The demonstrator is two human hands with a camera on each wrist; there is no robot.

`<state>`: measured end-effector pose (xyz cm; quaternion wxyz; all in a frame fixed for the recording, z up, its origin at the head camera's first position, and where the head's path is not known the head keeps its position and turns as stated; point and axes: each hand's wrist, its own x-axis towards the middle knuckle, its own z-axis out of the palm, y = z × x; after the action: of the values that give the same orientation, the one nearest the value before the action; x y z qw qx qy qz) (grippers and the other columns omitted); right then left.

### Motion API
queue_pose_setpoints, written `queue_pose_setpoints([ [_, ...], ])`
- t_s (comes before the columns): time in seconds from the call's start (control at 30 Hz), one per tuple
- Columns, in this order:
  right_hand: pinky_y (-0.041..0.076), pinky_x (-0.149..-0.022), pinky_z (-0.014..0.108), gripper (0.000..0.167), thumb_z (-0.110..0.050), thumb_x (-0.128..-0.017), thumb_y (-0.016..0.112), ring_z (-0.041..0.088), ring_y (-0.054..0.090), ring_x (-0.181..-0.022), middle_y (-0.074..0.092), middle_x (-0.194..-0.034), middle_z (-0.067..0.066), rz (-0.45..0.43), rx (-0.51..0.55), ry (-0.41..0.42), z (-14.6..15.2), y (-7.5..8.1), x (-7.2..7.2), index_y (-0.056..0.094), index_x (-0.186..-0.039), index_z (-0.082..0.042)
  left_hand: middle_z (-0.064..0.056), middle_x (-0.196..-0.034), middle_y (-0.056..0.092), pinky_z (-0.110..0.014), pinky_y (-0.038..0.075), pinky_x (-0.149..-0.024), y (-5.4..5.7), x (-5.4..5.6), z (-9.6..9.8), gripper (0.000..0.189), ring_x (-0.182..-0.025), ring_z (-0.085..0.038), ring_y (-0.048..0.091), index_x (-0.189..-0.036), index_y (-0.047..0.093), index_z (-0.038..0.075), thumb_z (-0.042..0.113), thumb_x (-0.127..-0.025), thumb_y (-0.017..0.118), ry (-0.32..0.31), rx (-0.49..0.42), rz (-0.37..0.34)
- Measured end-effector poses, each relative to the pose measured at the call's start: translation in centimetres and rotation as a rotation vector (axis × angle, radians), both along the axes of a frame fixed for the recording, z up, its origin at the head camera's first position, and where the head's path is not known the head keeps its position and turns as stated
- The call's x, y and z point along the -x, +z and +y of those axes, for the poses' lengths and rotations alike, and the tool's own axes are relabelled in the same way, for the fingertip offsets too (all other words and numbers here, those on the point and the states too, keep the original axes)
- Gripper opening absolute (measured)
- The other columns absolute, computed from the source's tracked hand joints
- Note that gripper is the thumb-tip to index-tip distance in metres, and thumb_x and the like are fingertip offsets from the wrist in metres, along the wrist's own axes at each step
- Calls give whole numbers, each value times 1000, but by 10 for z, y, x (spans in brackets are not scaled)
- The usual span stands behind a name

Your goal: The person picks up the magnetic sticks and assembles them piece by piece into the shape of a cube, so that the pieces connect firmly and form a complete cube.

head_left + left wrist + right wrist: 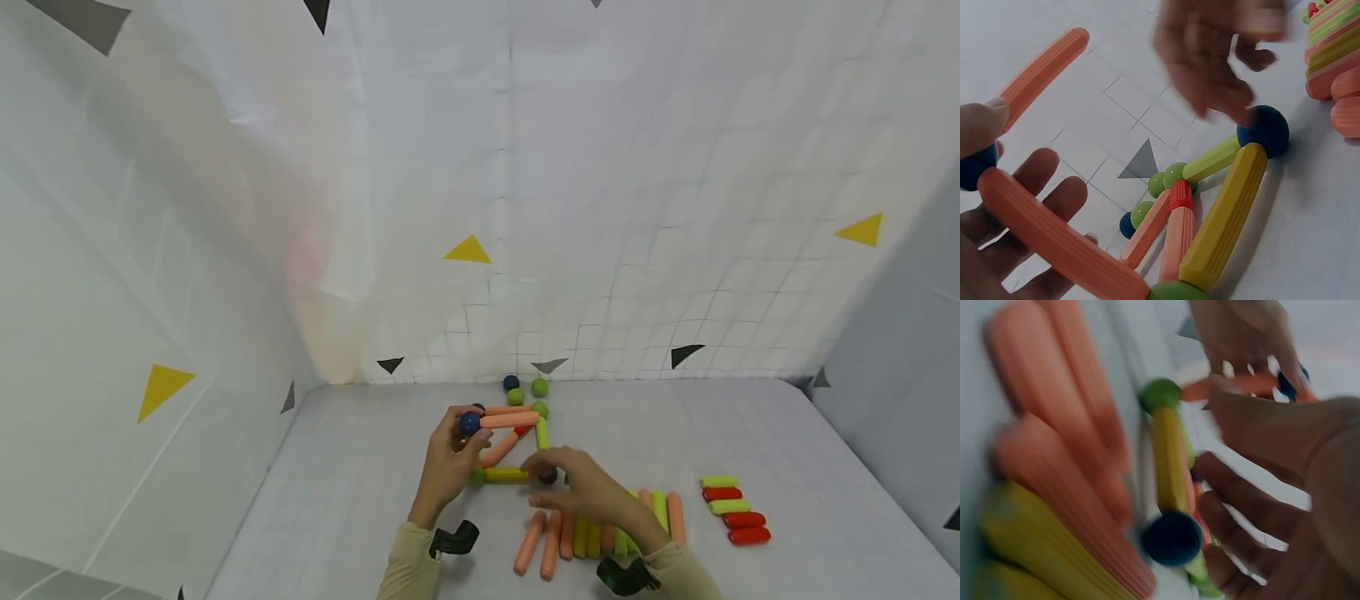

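My left hand [444, 467] pinches an orange magnetic building stick [1046, 75] right where it meets a blue ball [469, 424]. From that ball a second orange stick [1054, 234] slopes down to a green ball [1175, 291], passing in front of my spread fingers. A yellow stick [506, 475] joins the green ball to another blue ball [1263, 131], and a lime stick [1213, 157] runs on from there. Beside this blue ball is my right hand [581, 487], blurred, its fingers apart with nothing between them. An orange stick [1177, 244] with a red end piece crosses the frame's inside.
A row of orange, yellow and lime sticks [567, 533] lies in front, under my right forearm. Short red and lime pieces [746, 519] are lined up at the right. Loose balls [539, 387] sit at the back near the white wall sheet [637, 208].
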<state>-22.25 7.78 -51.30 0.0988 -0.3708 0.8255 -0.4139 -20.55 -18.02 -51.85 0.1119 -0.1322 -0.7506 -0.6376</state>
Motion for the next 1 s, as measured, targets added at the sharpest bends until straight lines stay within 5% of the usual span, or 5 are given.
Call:
queue_pose_setpoints([
  [0.13,51,-96,33,34,-23,-91,86,14,63,-110,75,-120,-6,18,-147,190,-10,-5,-16,77,-122,-17,-15,-115,73,-38,63,-77,3,-1,-4,41,-91,-26,73,-138,57,0,18,-104,70,25,-1,22],
  [0.47,49,-89,27,15,-21,-89,87,4,58,-101,70,-103,-16,-45,-177,230,-20,-5,-19,82,-102,-26,-13,-115,74,-48,63,-81,5,-3,-8,40,-94,-26,75,-139,59,6,24,-105,70,42,11,-13],
  [0.6,53,-80,28,7,-24,-97,79,9,65,-93,75,-100,-11,-37,-37,128,-5,0,8,81,-104,-22,-11,-119,73,-47,63,-78,5,-3,-10,36,-96,-23,74,-138,59,12,22,-105,69,30,4,-3],
  [0.83,60,-81,44,30,-22,-104,70,26,72,-92,75,-109,14,158,25,-368,12,-6,89,69,-130,-7,-19,-113,74,-49,63,-79,4,-4,-12,37,-92,-25,74,-138,59,8,20,-105,70,39,-2,7],
  [1.0,57,-90,61,53,-20,-110,58,46,68,-107,58,-135,36,141,-70,-371,9,-14,132,42,-160,-10,-23,-115,73,-52,62,-83,5,-6,-10,37,-92,-26,74,-138,59,7,18,-104,70,35,-6,-2],
])
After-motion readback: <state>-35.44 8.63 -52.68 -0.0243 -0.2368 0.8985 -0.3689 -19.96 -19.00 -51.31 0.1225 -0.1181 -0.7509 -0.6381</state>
